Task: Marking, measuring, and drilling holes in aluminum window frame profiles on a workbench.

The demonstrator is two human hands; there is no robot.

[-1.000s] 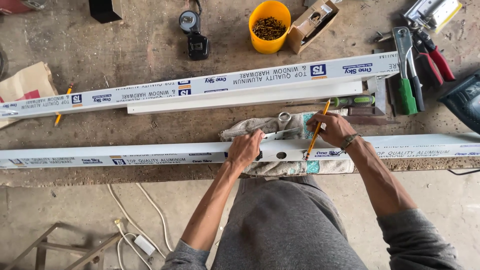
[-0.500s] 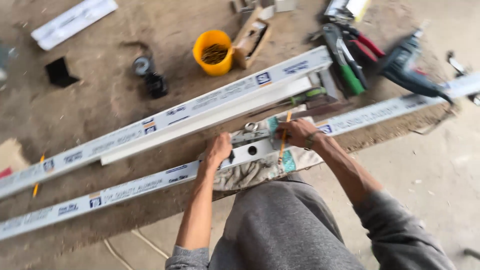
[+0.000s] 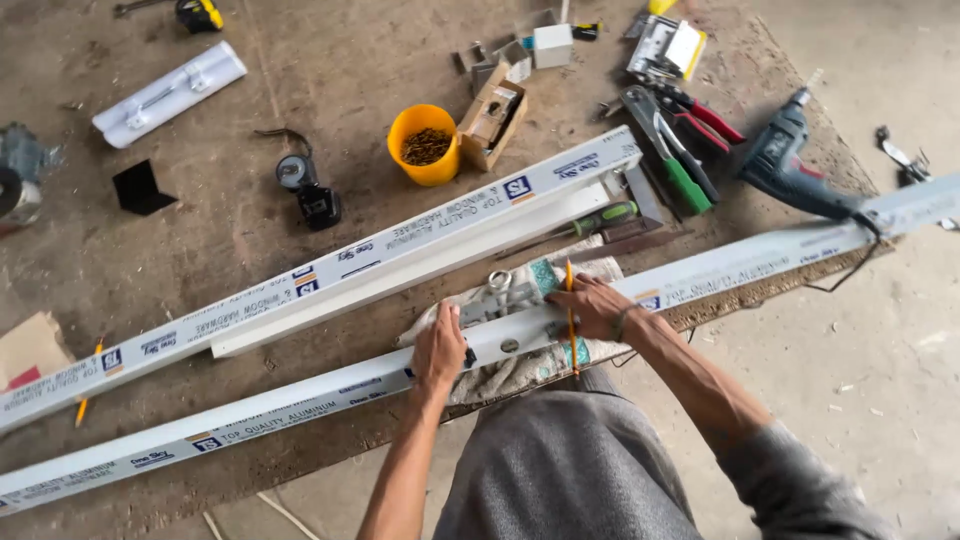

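A long white aluminium profile (image 3: 300,400) lies across a brown board, resting on a folded cloth (image 3: 520,370). My left hand (image 3: 440,348) presses flat on the profile beside a small metal fitting (image 3: 497,295). My right hand (image 3: 592,305) grips a yellow pencil (image 3: 570,315) held upright, its tip against the profile. A second, wider white profile (image 3: 330,280) lies parallel just behind it.
A yellow cup of screws (image 3: 424,144), an open cardboard box (image 3: 492,116), a green-handled screwdriver (image 3: 600,218), red and green snips (image 3: 680,140) and a blue drill (image 3: 795,160) lie behind. A black gauge (image 3: 310,190) and white hardware (image 3: 170,92) sit at left. Bare floor at right.
The view has swung and tilted, so the profiles now run diagonally. Both hands stay on the near profile, the pencil still in my right hand.
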